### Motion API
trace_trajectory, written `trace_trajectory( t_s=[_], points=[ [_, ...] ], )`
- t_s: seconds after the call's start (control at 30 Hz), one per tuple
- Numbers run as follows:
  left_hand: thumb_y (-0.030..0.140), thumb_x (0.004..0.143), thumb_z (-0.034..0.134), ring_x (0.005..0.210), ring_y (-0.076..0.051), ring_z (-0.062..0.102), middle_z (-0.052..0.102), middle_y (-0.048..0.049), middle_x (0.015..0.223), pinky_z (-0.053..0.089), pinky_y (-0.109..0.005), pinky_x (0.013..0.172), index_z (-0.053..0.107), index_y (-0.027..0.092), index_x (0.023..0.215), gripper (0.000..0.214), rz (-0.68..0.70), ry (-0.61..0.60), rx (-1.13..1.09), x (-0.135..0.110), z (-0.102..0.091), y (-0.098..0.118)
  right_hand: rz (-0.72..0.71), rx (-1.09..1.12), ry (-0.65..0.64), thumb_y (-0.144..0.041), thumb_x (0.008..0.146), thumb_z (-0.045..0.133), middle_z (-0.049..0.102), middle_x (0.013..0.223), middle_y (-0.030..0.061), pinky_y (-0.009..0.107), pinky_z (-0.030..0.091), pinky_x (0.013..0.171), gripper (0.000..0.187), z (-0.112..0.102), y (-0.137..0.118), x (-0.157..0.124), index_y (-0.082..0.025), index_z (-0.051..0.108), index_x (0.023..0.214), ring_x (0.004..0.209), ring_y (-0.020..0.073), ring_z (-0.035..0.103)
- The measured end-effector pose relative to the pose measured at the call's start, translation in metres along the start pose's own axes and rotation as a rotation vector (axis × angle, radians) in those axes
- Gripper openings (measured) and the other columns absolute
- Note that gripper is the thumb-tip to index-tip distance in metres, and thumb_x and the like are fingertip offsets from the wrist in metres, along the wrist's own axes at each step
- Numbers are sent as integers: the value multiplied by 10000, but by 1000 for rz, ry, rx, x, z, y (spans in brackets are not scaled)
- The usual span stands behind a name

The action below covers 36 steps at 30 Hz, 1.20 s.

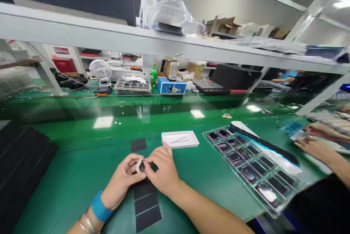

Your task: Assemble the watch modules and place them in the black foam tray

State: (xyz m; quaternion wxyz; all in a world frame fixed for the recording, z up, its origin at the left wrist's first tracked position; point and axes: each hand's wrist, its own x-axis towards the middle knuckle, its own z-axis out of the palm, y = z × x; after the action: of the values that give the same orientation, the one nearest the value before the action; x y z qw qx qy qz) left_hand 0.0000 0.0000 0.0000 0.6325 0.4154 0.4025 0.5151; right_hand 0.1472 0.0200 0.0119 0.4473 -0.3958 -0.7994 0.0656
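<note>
My left hand (pixel 124 172), with a blue wristband, grips a small white-and-black piece (pixel 140 166) between thumb and fingers. From the other side, my right hand (pixel 162 168) has its thumb and forefinger pinched at the edge of this piece. Something thin and grey shows near the right forefinger, too small to name. Under both hands runs a strip of dark rectangles (pixel 147 204) on the green table. Just beyond the right hand lies a shallow white tray (pixel 194 139) with thin metal tools (pixel 179 140) in it.
At right, a clear compartment tray (pixel 258 197) holds several rounded-square cases and dark rectangles, a black strip (pixel 265 144) across its far side. A co-worker's hands (pixel 314 141) work farther right. Black panels (pixel 24 179) stand at left. A fan (pixel 100 69) and blue box (pixel 166 86) are behind.
</note>
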Motion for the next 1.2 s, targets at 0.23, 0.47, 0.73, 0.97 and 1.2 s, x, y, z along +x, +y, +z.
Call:
trace_trajectory(
  t_s=[0.23, 0.47, 0.73, 0.97, 1.2],
  points=[
    [172, 578, 794, 764, -112, 555, 619, -11, 847, 468, -208, 701, 583, 180, 898, 383, -54, 34, -75, -4, -1, 2, -59, -18, -101, -189, 840, 513, 636, 720, -13, 424, 184, 1052, 154, 0, 3, -1, -213, 632, 744, 797, 135, 544],
    [185, 617, 775, 799, -137, 599, 628, -26, 899, 513, -258, 752, 588, 193, 982, 410, -96, 43, -235, -5, -4, 10, 226, 404, -202, -202, 799, 584, 683, 873, 16, 275, 442, 816, 131, -6, 8, 11, -205, 672, 896, 854, 136, 595],
    [160, 632, 761, 787, -143, 599, 635, -41, 926, 524, -246, 708, 594, 193, 986, 393, -50, 2, -180, -6, -6, 12, 295, 431, -188, -193, 752, 616, 690, 761, -11, 305, 413, 899, 52, -5, 12, 9, -195, 667, 749, 760, 134, 617],
    [164, 611, 774, 796, -146, 602, 648, -42, 922, 513, -243, 719, 607, 192, 965, 392, -22, -1, -166, -4, -5, 11, 292, 438, -185, -218, 729, 635, 703, 729, -21, 386, 335, 1008, 37, -5, 11, 10, -204, 659, 706, 666, 122, 623],
    [138, 574, 791, 801, -138, 597, 654, -41, 905, 485, -217, 732, 615, 180, 955, 422, 19, 20, -99, -2, -7, 6, 141, 287, -168, -147, 738, 610, 691, 729, -28, 381, 312, 1008, 79, -3, 10, 6, -204, 626, 686, 701, 109, 613]
  ],
)
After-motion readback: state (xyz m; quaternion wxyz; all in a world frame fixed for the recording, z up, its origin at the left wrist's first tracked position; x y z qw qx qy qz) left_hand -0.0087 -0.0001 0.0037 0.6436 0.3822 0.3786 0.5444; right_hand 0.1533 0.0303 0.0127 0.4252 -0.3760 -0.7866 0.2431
